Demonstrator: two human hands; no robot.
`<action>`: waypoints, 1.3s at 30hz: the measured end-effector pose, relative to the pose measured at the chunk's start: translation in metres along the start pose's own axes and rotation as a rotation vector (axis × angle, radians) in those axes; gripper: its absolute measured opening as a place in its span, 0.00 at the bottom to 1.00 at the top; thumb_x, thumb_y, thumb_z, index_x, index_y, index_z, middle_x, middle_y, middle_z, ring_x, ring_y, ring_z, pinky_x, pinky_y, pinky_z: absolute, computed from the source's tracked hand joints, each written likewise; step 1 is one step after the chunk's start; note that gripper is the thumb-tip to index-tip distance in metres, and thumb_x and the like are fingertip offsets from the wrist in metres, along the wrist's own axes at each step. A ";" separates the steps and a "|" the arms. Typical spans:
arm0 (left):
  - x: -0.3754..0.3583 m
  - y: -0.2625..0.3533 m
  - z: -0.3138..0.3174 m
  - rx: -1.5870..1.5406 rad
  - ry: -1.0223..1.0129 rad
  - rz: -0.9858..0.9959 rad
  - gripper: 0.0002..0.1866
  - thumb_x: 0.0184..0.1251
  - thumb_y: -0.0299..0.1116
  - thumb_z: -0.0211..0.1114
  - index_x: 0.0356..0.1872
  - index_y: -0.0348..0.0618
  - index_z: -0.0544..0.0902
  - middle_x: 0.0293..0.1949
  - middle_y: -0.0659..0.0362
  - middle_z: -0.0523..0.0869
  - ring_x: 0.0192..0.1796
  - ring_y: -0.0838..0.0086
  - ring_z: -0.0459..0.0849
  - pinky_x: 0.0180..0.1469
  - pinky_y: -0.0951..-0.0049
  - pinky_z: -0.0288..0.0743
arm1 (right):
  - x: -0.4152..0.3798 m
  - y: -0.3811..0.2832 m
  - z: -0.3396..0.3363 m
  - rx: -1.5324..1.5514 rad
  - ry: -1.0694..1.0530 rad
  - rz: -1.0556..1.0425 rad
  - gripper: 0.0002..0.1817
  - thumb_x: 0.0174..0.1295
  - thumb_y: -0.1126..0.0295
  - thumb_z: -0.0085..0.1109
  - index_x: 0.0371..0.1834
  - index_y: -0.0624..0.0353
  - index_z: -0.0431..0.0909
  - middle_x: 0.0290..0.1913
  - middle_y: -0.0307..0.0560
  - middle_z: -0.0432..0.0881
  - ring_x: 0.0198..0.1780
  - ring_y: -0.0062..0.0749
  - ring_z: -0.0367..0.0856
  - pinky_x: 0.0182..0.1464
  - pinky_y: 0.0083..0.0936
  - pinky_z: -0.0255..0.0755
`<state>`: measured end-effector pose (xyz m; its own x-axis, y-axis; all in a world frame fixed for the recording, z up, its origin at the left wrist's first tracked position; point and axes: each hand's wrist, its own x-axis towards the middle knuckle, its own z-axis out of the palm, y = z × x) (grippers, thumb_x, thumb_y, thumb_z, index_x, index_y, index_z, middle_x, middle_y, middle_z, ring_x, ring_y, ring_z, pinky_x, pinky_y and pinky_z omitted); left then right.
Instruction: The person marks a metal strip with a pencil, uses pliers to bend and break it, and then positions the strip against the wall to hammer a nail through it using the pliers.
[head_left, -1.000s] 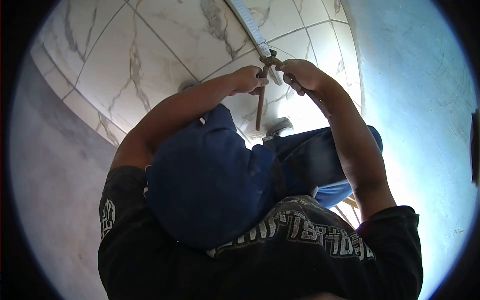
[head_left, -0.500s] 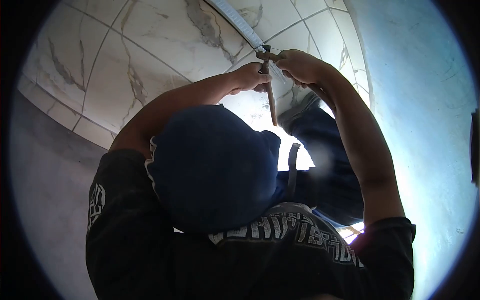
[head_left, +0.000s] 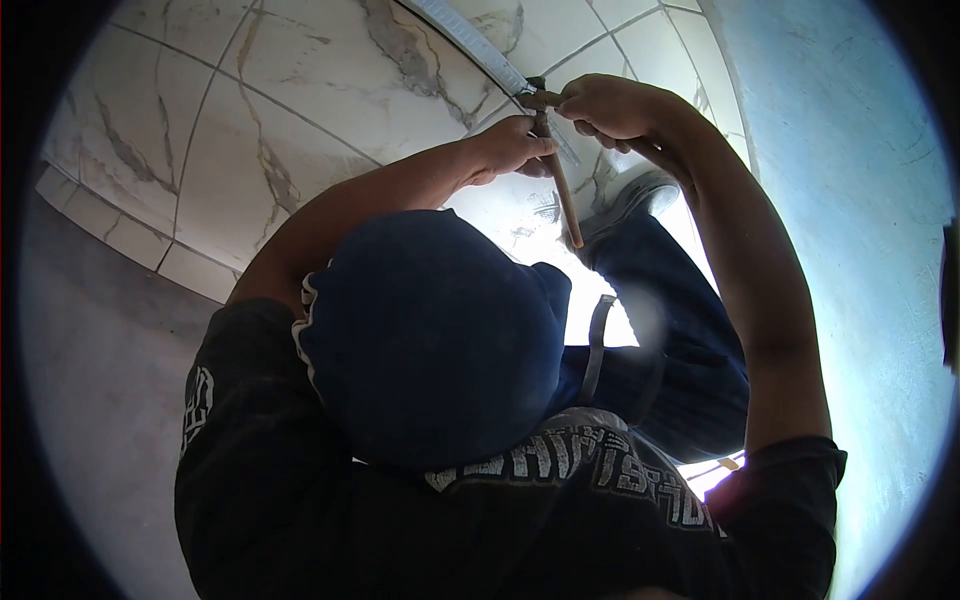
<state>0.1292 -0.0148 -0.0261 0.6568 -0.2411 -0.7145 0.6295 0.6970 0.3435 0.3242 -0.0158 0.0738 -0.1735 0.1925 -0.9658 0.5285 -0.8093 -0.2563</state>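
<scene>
Both my hands are raised over a marble tile floor (head_left: 300, 110). My left hand (head_left: 510, 145) is closed around the upper part of a brown long-handled tool (head_left: 566, 205), just below its dark metal head (head_left: 537, 95). My right hand (head_left: 610, 105) grips the same tool at the head, from the right. The head sits at the end of a long pale metal strip (head_left: 470, 40) that lies across the tiles. The tool's free handle hangs down toward my shoe (head_left: 625, 200).
My blue-trousered knee (head_left: 430, 330) and dark printed shirt (head_left: 560, 480) fill the lower middle. A pale blue wall (head_left: 860, 250) rises at the right. A grey surface (head_left: 100, 400) borders the tiles at the left. Bright glare lies on the tiles by my shoe.
The tool's hanging handle has swung from leaning left to leaning right. My shoe and leg have shifted up and right. Both hands keep their grip by the strip's end.
</scene>
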 end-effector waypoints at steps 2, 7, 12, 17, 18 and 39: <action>0.000 0.001 0.000 -0.019 -0.005 -0.004 0.14 0.78 0.33 0.60 0.54 0.31 0.75 0.46 0.50 0.85 0.45 0.68 0.90 0.48 0.73 0.87 | 0.002 -0.002 -0.004 -0.016 -0.039 0.021 0.13 0.71 0.63 0.47 0.34 0.62 0.71 0.20 0.40 0.71 0.15 0.25 0.71 0.18 0.28 0.68; 0.001 0.000 0.005 -0.080 0.008 0.008 0.13 0.79 0.34 0.59 0.53 0.32 0.76 0.45 0.50 0.85 0.47 0.67 0.89 0.49 0.72 0.88 | -0.002 -0.007 -0.002 -0.070 -0.044 -0.009 0.14 0.71 0.63 0.46 0.33 0.63 0.71 0.20 0.41 0.72 0.15 0.26 0.71 0.19 0.30 0.71; -0.005 0.013 0.020 -0.328 -0.147 0.052 0.11 0.82 0.36 0.55 0.51 0.39 0.78 0.44 0.56 0.85 0.45 0.71 0.88 0.49 0.74 0.86 | -0.006 0.019 0.016 0.047 0.096 -0.013 0.16 0.72 0.62 0.47 0.43 0.66 0.73 0.28 0.47 0.77 0.20 0.30 0.76 0.21 0.31 0.72; -0.002 0.012 0.016 -0.367 -0.140 0.016 0.12 0.82 0.37 0.54 0.53 0.39 0.78 0.47 0.55 0.85 0.46 0.70 0.89 0.50 0.73 0.86 | -0.005 0.033 0.008 0.266 -0.007 0.009 0.18 0.73 0.57 0.48 0.46 0.63 0.76 0.31 0.44 0.79 0.21 0.30 0.76 0.23 0.29 0.73; -0.001 0.011 0.016 -0.368 -0.138 0.015 0.12 0.82 0.37 0.54 0.53 0.39 0.78 0.47 0.55 0.85 0.46 0.70 0.89 0.50 0.73 0.86 | -0.005 0.033 0.008 0.266 -0.010 0.009 0.18 0.73 0.57 0.48 0.46 0.63 0.76 0.31 0.44 0.79 0.21 0.30 0.76 0.23 0.29 0.73; -0.005 0.021 0.018 -0.328 -0.078 0.061 0.15 0.83 0.40 0.53 0.49 0.37 0.79 0.44 0.51 0.88 0.44 0.69 0.90 0.43 0.71 0.85 | -0.036 0.015 -0.018 0.392 -0.251 0.207 0.37 0.63 0.72 0.50 0.79 0.53 0.57 0.56 0.62 0.83 0.49 0.46 0.88 0.48 0.47 0.86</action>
<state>0.1467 -0.0108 -0.0040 0.7267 -0.2346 -0.6456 0.4294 0.8888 0.1604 0.3530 -0.0245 0.1037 -0.3177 -0.0941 -0.9435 0.2298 -0.9730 0.0196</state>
